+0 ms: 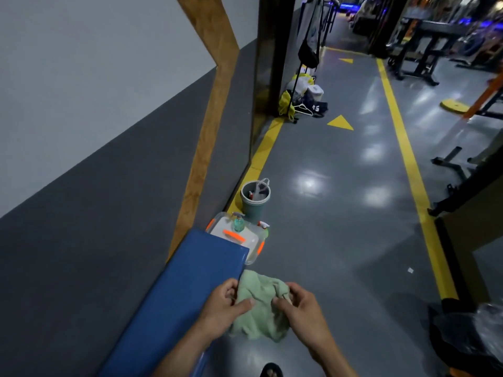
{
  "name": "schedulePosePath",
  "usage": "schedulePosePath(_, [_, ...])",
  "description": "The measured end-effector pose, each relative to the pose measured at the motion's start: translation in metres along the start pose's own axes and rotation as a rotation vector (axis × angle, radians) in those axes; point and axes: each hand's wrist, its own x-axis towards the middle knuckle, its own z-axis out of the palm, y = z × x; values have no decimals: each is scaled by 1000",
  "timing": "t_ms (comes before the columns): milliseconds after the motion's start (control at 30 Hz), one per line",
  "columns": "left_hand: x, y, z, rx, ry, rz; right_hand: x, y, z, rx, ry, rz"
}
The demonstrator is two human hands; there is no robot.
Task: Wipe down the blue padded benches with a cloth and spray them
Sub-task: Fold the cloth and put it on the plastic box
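Note:
A pale green cloth (261, 306) hangs bunched between both my hands, just off the right edge of the blue padded bench (185, 289). My left hand (223, 306) pinches the cloth's left side. My right hand (302, 311) grips its right side. The bench runs along the grey wall from the bottom of the view up to its far end. Past that end, a spray bottle (263, 226) with a white and orange head stands by a clear box (245, 238), and a teal soap bottle (238, 223) stands on the box's lid.
A grey bucket (255, 200) holding bottles stands on the yellow floor line beyond the box. Bags and a hanger (302, 99) lie further up the walkway. Gym machines (424, 50) line the right side. A black bag (468, 338) sits at lower right.

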Motion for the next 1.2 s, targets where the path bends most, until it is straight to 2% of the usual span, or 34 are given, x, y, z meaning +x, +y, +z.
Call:
schedulePosePath(167, [82,24,29,111,173,63,95,-9,-22,-113,-45,60])
schedulePosePath(367, [177,30,30,208,156,53,205,-29,-28,-103,-36,113])
schedulePosePath(567, [280,28,19,38,137,-34,324,-45,-12,-14,-135,154])
schedulePosePath(867, [394,12,-5,-135,144,-192,475,-44,-10,-256,-211,104])
schedulePosePath(1033, [432,-9,-14,-118,301,-318,557,-19,-16,-388,-252,142])
schedulePosePath(1100, [442,-24,-12,-83,401,-366,591,-2,-17,-443,-310,181])
schedulePosePath(1200, [452,-51,-3,-155,553,-475,635,22,-14,-464,-424,240])
